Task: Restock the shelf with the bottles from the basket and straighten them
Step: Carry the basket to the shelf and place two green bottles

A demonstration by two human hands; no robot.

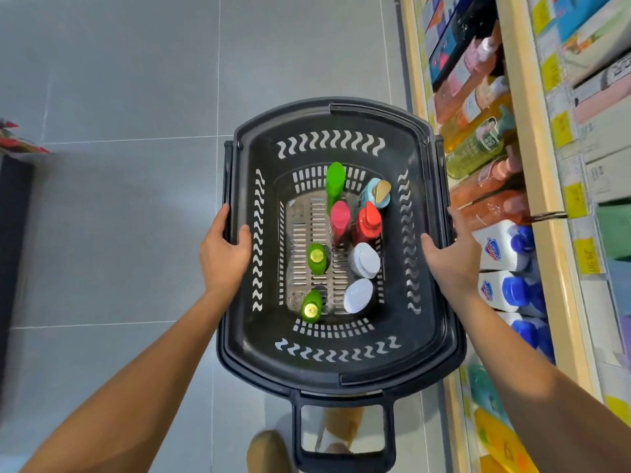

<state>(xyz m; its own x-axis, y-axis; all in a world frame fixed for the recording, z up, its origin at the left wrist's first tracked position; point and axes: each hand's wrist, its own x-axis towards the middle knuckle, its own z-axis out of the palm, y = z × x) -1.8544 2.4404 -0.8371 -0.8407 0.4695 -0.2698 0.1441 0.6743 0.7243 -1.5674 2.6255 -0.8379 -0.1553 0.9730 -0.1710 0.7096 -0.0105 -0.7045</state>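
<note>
Bottles (365,260) are noted upright inside the black basket (341,370), eight counted, seen cap-on from above. A tall green bottle (335,180) is placed toward the basket's far end, with a pink bottle (340,216), a red pump bottle (368,223) and a pale blue bottle (377,192) clustered just beside it. Two white-capped bottles (358,295) are set along the basket's right inner wall, toward its near end. Two green bottles with yellow caps (317,257) are set left of the basket's centre, apart from each other.

The left hand (223,254) is clamped on the basket's left rim, thumb hooked over the inside, fingers wrapped down the outside, forearm stretched out straight. The right hand (450,257) is clasped on the basket's right rim in mirror fashion, thumb laid inside, fingers curled over the outer edge. Both arms are extended and bare.

The shelf (546,165) is found directly right of the basket. Its white blue-capped bottles (505,250) and orange bottles (488,186) are ranged close to the basket's right rim. Grey floor tiles (119,97) are seen left of and beyond the basket.
</note>
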